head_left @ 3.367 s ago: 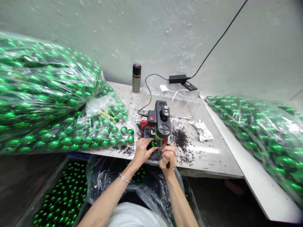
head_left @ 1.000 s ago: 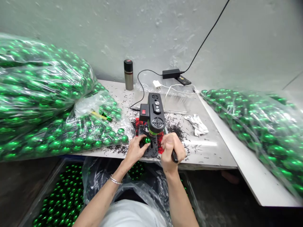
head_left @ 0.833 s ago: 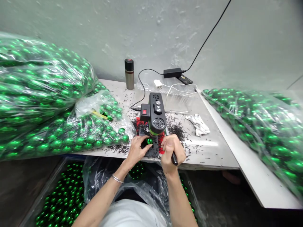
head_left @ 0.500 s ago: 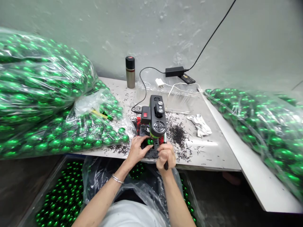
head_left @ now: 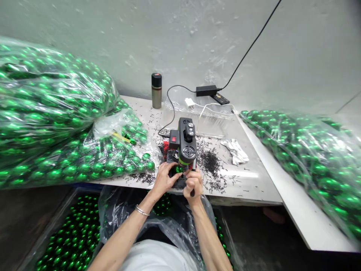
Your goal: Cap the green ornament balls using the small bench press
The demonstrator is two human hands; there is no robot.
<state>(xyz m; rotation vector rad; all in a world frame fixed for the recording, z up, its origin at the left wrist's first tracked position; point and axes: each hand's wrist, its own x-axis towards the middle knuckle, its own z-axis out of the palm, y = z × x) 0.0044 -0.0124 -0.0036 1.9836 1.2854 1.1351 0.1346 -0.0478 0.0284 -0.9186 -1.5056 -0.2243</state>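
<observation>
A small black bench drill press [head_left: 188, 139] stands near the table's front edge, a red switch on its left side. Under its head sits a shiny green ball [head_left: 179, 169]. My left hand [head_left: 165, 178] has thumb and fingers curved around that ball, holding it from the left. My right hand [head_left: 194, 187] is closed around the black-gripped lever [head_left: 193, 169] on the machine's right side. The contact point between the machine's tip and the ball is hidden under the head.
Clear bags of green balls [head_left: 56, 113] crowd the left; another bag [head_left: 304, 154] lies right. Black shavings [head_left: 210, 162], a white glove [head_left: 237, 151], a thermos [head_left: 156, 91], a power adapter [head_left: 207, 90] and a clear plastic tray [head_left: 217, 122] are on the table. Balls fill a bin [head_left: 70, 233] below.
My right hand has shifted slightly left with the lever, closer to my left hand. The left hand stays at the ball. The whole view has moved a little.
</observation>
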